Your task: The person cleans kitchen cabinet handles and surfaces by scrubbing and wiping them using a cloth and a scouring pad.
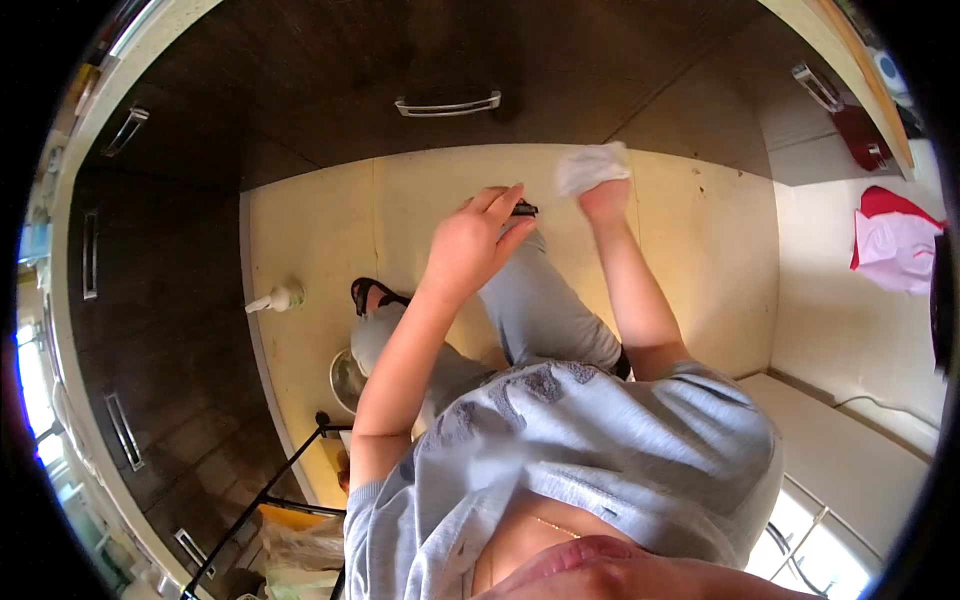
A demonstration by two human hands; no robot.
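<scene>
Before the dark cabinet [540, 75], white cloth [590, 167] crosswise, loose end leftward, right hand [604, 202] closed on it, left hand [474, 240] half-open.

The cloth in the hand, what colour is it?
The cloth is white, seen best in the head view.

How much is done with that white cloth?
Most of the floor looks clean, but I can't tell whether it was wiped. The right hand holds the cloth, blurred, so the job looks underway. The left hand looks empty. Probably left: the dark specks near the cupboard.
</scene>
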